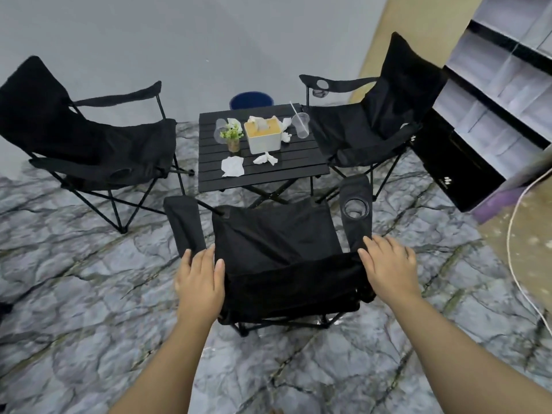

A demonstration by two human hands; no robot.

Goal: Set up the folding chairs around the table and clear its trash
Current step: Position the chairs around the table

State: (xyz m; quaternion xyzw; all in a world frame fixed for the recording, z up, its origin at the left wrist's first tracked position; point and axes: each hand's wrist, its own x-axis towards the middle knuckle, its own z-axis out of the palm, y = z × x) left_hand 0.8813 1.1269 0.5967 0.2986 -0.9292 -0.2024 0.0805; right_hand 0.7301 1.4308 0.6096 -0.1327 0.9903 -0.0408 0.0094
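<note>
A low black slatted table (pixel 298 170) stands in the middle with three unfolded black folding chairs around it: one on the left (pixel 89 141), one on the right (pixel 385 115), one nearest me (pixel 277 240). My left hand (pixel 201 282) and right hand (pixel 388 267) rest flat on the two top corners of the near chair's backrest, fingers spread, gripping nothing. On the table lie crumpled tissues (pixel 233 166) (pixel 265 158), two clear plastic cups (pixel 301 124) (pixel 220 130), a white tissue box (pixel 263 135) and a small potted plant (pixel 232 138).
A dark blue bin (pixel 251 99) sits on the floor behind the table. A black box (pixel 454 165) and shelving (pixel 501 85) stand at the right. A white cable (pixel 513 249) curves over the floor on the right. The floor is marbled grey.
</note>
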